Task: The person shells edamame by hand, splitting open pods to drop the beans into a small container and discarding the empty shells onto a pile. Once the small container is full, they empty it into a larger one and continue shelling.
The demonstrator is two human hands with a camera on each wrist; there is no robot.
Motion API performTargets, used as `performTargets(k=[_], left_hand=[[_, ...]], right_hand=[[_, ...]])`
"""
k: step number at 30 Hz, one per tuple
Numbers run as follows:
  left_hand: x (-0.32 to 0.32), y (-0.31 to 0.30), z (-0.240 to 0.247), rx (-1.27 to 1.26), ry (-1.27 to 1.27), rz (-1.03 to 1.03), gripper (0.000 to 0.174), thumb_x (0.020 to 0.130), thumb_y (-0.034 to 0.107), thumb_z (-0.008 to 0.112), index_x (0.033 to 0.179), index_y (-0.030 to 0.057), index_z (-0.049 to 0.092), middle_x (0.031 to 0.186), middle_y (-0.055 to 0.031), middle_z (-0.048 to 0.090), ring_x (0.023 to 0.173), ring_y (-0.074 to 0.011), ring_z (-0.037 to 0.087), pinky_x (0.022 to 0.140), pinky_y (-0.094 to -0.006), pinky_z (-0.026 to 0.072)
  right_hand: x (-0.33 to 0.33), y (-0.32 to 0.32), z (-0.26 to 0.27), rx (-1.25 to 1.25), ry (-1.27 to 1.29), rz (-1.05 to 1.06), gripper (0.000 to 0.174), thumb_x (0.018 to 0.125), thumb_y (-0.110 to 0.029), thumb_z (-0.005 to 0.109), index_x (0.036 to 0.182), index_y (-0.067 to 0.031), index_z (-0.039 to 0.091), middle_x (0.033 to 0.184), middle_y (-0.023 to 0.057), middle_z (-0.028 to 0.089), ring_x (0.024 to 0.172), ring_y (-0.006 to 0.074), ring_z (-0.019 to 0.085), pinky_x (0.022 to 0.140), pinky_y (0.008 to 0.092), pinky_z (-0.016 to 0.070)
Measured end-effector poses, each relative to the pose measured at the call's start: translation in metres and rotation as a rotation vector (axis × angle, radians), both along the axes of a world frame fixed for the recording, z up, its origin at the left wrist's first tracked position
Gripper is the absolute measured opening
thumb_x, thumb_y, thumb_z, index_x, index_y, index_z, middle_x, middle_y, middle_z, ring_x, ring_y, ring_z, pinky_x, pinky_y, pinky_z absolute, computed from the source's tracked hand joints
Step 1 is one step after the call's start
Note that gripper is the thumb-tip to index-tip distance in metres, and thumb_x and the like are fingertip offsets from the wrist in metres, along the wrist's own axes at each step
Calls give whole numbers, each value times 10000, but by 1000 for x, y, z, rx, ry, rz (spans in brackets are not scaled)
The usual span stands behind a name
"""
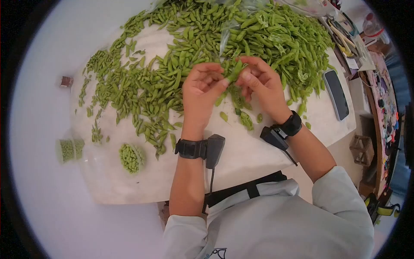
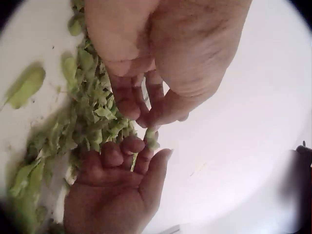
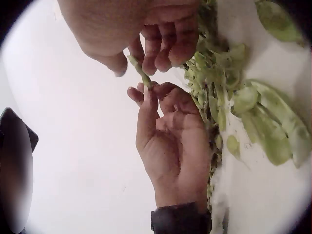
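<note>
Between both hands, over the front of the pile, is a green soybean pod (image 1: 235, 71). My left hand (image 1: 202, 86) pinches its lower end between thumb and fingertips. In the right wrist view the slim pod (image 3: 140, 71) rises from those fingertips toward the other hand. My right hand (image 1: 266, 86) is at the pod's upper end, with its index finger along the pod and its thumb (image 3: 116, 64) standing away. The right hand's other fingers are loosely bent. Under the hands lie loose pods and the edge of a big heap of soybean pods (image 1: 276, 43).
Smaller pods (image 1: 129, 90) spread across the left of the white table (image 1: 241, 146). A clear cup of shelled beans (image 1: 130, 158) stands at front left, with another container (image 1: 67, 150) beyond it. A phone (image 1: 336, 95) lies at the right edge. Tools (image 1: 343, 39) sit at the back right.
</note>
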State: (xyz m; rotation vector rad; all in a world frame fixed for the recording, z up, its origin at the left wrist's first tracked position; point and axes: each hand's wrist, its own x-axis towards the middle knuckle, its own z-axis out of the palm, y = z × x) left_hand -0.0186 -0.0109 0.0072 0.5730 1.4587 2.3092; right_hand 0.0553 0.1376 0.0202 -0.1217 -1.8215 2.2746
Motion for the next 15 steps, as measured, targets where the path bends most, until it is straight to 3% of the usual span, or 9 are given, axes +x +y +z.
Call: performTargets(k=[5,11,15], left_hand=[[4,-1,4,-47,34,-109,371,745,-78,647,1078,20,516,1002,-45,569,857,-108,552,705,-236,483],[10,2,3,-90,58,-73,242,803,10,635,1035,-19,572,878,-44,591,767,-123,573,691,-246,479],[13,5,-1,-94,49,-2,168,834,32,609,989,-30,596,847,-54,601,709,-126,576,674,-243,475]], right_hand=[[0,7,-3,19,-59,-8,185,889,-167,576,1002,-22,557,742,7,569,598,54,533,491,195,422],[1,10,3,-270,-115,121,175,875,-165,590,950,-11,553,756,26,599,621,85,574,507,207,464],[0,11,-1,-138,-116,150,185,865,-185,609,944,-19,581,727,15,596,603,70,560,512,207,458]])
